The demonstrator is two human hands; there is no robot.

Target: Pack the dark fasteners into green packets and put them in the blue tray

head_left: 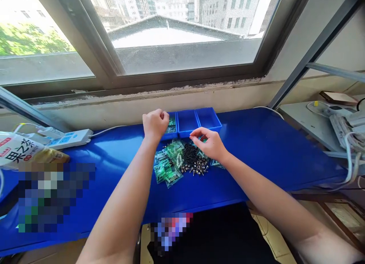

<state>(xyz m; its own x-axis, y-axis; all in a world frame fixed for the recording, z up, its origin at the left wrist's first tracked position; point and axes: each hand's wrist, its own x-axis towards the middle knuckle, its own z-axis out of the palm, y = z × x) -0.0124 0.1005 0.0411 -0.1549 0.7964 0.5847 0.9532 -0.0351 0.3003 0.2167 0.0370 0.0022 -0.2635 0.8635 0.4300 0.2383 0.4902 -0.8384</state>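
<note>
My left hand (pixel 155 124) is closed in a fist at the left compartment of a blue divided tray (pixel 185 134). Small green-tinted plastic packets (pixel 171 124) lie in that compartment, partly behind the hand. My right hand (pixel 210 143) is over the right side of the pile, its thumb and fingers drawn together in a pinch. Anything in either hand is too small or hidden to make out. Below the tray lie clear green-tinted packets (pixel 168 169) of small metal parts, loose black screws (pixel 189 154) and loose silver screws (pixel 196 168). More packets show under my right hand.
A blue-covered table (pixel 273 150) runs beneath a window. On the left are a white power strip (pixel 70 138), a drink bottle (pixel 31 152) and a blurred-out item. Metal frame posts (pixel 308 62) stand at both sides. Cables hang over a side shelf (pixel 308 108) at right.
</note>
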